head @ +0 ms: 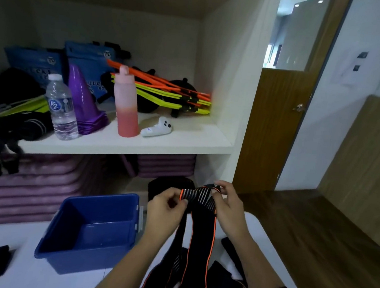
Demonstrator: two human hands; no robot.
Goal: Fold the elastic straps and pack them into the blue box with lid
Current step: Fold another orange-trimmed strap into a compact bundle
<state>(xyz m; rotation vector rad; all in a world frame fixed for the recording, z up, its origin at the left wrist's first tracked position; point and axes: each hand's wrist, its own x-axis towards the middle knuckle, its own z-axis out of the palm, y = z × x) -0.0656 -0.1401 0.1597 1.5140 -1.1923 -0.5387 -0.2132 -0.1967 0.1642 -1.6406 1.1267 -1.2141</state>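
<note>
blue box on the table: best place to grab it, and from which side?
Likely take the blue box by its flared rim, from above on its left and near edges: it stands upright and open, and the left hand holding the elastic strap crowds its right side.

White built-in shelf unit (123, 141) at my 11 o'clock, recessed, with a white back wall (148, 36). Clutter on it: water bottle (61, 109), purple cones (83, 102), pink bottle (127, 106), white controller (157, 130), orange and yellow rods (166, 94). Purple mats (15, 191) are stacked in the bay below. Wooden door (277, 129) at 1 o'clock, glass pane (296, 33) up top, ceiling lights visible through it. Dark wood floor (316, 227) at 3 o'clock. Right side: wood panel (371, 151) low, white wall (359, 44) above. White table (22, 238) in front of me, 6 to 9 o'clock. Light is dim and even.
</note>
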